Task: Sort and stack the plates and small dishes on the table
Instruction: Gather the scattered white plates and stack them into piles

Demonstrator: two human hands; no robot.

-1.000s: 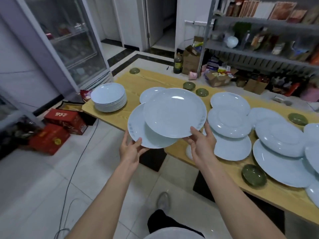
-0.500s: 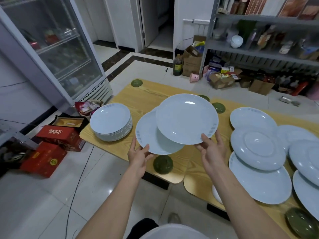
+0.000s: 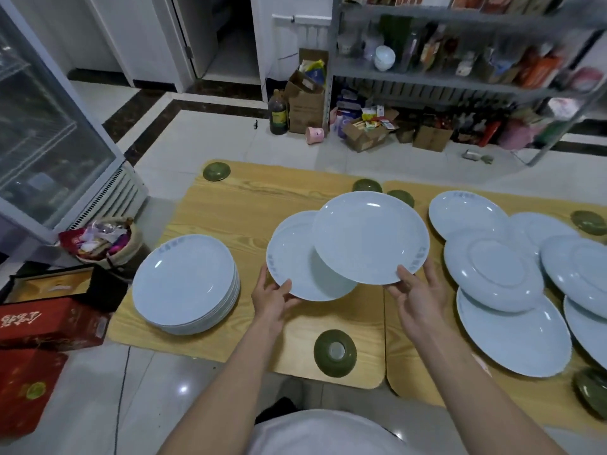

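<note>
1. Gripping the lower plate [image 3: 295, 261] with the left hand [image 3: 274, 298].
2. Pinching the overlapping upper plate [image 3: 368, 238] with the right hand [image 3: 418, 292].
3. Holding both above the table [image 3: 249, 208], beside the plate stack [image 3: 184, 274].

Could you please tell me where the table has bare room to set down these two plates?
The widest bare wood lies on the left table, between the far-corner green dish, the plate stack and the held plates. A smaller patch lies between that stack and the upturned green dish. The right table is crowded with overlapping plates.
</note>
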